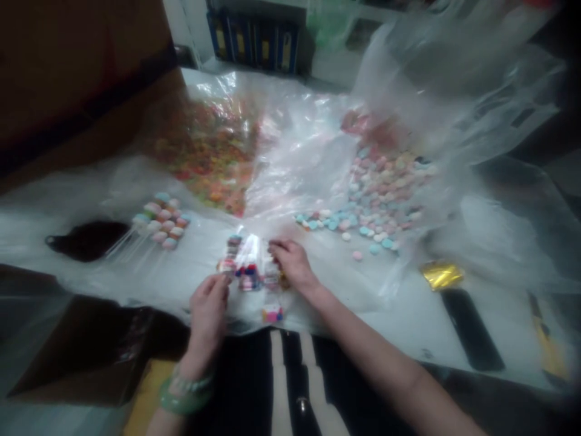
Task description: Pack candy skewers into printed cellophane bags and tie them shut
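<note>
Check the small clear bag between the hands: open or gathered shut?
Gathered, apparently: its clear plastic neck bunches upward above the candies, between the left hand and right hand. Blur hides any tie.

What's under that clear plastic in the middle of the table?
A heap of orange sweets shows blurrily through the clear plastic. Whatever lies beneath the heap and the thicker folds is covered and cannot be seen.

clear plastic bundle (247, 257): glossy, smooth film | plastic sheeting (295, 157): thin, glossy, crinkled | pastel candies (381, 188): matt, chalky-looking surface | gold foil (442, 275): shiny metallic, creased | cardboard flap (68, 79): matt brown paperboard | bangle (186, 396): glossy green stone or glass, cannot tell which | striped garment (290, 375): matt cloth
</note>
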`<state>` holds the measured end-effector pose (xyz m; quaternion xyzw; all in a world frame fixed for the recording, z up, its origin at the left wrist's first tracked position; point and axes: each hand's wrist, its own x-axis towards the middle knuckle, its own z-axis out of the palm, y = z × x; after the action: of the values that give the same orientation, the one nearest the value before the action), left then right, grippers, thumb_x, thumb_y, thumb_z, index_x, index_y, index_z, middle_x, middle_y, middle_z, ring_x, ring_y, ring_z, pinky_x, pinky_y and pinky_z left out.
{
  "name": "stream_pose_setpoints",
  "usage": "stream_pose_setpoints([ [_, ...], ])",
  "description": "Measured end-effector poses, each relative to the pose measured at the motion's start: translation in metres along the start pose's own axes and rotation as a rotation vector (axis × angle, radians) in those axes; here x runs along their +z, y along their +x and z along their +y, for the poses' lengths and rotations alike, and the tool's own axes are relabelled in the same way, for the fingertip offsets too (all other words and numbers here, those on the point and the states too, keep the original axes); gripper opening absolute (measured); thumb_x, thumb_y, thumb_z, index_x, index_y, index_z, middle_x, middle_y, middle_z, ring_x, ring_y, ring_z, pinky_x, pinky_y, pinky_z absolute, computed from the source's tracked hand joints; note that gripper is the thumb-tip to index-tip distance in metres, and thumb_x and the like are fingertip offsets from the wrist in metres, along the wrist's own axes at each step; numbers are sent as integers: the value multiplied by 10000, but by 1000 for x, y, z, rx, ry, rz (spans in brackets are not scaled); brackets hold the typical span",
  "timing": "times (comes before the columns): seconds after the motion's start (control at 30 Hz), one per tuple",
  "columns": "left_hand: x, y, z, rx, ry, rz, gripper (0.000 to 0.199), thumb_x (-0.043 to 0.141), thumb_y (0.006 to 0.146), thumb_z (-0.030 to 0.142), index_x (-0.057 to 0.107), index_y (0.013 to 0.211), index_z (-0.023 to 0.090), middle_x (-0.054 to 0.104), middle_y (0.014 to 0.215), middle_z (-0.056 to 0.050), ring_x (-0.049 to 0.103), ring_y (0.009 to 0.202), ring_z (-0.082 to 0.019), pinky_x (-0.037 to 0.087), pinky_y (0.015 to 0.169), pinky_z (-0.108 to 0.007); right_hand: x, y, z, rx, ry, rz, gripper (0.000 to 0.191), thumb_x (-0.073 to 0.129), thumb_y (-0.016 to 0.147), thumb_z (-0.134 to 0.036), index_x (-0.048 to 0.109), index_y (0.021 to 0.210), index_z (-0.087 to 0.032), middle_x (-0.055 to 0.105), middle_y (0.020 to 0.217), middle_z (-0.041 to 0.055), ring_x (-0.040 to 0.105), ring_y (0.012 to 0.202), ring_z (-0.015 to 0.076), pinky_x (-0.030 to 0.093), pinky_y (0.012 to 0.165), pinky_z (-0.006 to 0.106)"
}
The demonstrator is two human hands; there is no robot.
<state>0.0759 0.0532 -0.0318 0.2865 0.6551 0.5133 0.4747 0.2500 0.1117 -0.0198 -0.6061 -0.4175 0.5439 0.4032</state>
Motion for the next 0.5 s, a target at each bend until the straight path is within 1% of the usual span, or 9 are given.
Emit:
stream_pose_setpoints([
  [0.03,-2,4,2,-55,-53,25,209,756,680,334,621,647,179,432,487,58,340,410,-74,220,376,-190,-4,5,0,-80,-196,24,168,546,829,-249,703,867,-204,713,876,17,643,818,174,500,762,277],
  [0.07,-3,7,5,-113,-95,32,211,745,666,323,597,633,177,415,472,65,310,388,-64,194,364,-187,-5,9,0,-153,-390,18,172,541,833,-216,714,834,-218,722,886,15,646,870,184,490,802,282],
  [0.1,-3,9,6,-168,-124,29,208,732,652,311,577,621,175,409,463,69,290,369,-56,173,356,-183,-5,11,-1,-213,-567,-14,192,535,845,-196,722,812,-226,729,894,23,648,901,198,481,815,289],
  [0.17,-2,12,7,-256,-159,9,188,698,636,291,553,611,174,406,452,71,267,340,-43,145,344,-177,3,12,-1,-282,-857,-88,226,520,875,-180,736,816,-206,734,908,79,652,896,236,472,772,315],
  [0.23,-1,13,6,-299,-189,-24,165,670,635,276,546,608,171,400,448,72,253,325,-35,140,335,-171,14,10,0,-293,-1023,-120,207,538,861,-153,745,845,-155,725,925,148,652,876,270,457,717,334],
  [0.3,-1,13,5,-304,-221,-56,159,667,639,265,547,609,166,400,452,72,251,321,-30,150,327,-165,22,10,2,-271,-1065,-127,175,572,825,-130,746,845,-133,718,932,172,650,856,274,442,683,331],
  [0.37,-3,14,4,-303,-257,-87,160,688,651,255,565,630,155,415,466,70,259,324,-27,168,323,-158,24,12,7,-237,-1047,-133,164,583,815,-139,746,823,-161,720,910,142,648,819,248,431,655,311],
  [0.43,-5,16,4,-311,-294,-110,166,716,674,245,590,661,138,451,495,59,284,335,-25,183,322,-147,20,15,11,-199,-962,-112,184,557,846,-184,739,825,-207,720,878,88,643,796,223,426,649,296],
  [0.5,-7,19,5,-332,-351,-141,160,740,696,213,609,689,123,504,543,37,332,366,-27,222,333,-135,13,20,15,-154,-788,-73,204,523,875,-236,723,836,-235,707,827,35,632,778,204,432,665,287],
])
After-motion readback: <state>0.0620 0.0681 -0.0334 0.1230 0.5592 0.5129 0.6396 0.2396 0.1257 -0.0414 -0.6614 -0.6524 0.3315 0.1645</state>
